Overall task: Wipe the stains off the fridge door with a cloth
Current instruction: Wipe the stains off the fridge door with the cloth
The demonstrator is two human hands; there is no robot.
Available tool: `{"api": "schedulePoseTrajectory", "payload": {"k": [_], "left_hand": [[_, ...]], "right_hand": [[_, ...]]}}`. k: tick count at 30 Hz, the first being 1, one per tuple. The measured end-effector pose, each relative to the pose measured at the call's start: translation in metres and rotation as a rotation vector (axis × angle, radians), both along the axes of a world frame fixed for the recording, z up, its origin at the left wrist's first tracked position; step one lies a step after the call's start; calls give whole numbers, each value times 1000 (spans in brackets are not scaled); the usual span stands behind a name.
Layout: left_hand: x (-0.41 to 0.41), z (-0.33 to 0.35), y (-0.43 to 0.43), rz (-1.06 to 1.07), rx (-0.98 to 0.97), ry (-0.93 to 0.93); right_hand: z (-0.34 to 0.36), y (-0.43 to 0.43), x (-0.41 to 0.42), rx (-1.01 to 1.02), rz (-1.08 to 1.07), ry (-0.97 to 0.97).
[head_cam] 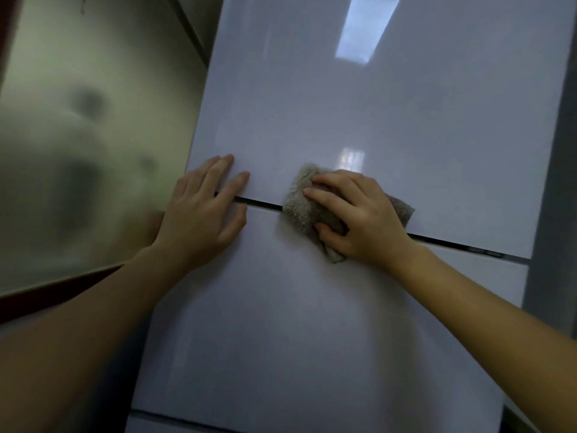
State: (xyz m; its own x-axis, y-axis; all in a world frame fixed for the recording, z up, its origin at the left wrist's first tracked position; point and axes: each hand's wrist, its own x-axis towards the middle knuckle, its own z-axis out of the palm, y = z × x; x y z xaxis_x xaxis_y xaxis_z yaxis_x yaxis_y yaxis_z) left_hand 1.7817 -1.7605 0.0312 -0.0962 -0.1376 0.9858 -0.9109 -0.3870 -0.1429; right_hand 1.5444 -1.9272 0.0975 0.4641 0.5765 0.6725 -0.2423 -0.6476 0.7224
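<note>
Two pale, glossy panels of the fridge door (359, 104) fill most of the view, an upper one and a lower one, split by a dark gap (262, 204) that runs slantwise across the middle; a second seam shows near the bottom edge. To the left stands a frosted glass panel (87, 145), close beside the fridge's left edge, and a grey upright strip borders the right side. The wiping step itself seems to be in hand: the right hand (359, 220) lies spread over a bunched grey-brown cloth (301, 207) and presses it against the door right across the gap, so the cloth touches both panels. The left hand (199, 210) holds nothing; it rests flat and open on the door near the left edge, fingers reaching over the gap, apparently bracing. No stains are plain to see on the shiny surface, so I cannot tell how much is left. The next stroke likely calls for steady pressure and care at the gap, where the cloth's loose corner could snag. There is wide bare door above and below for sweeping, less room leftward, where the bracing hand sits near.
</note>
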Motion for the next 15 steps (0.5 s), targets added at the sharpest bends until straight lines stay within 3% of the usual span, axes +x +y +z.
{"api": "schedulePoseTrajectory", "payload": {"k": [4,7,15], "left_hand": [[-3,5,-6,-18,-49,16],[-8,28,-9,-41,-71,32],[-25,184,-10,-75,-41,46]], "right_hand": [[18,3,5,99,-28,-41],[49,3,9,35,-27,-43],[201,-4,-5,66,80,-160]]}}
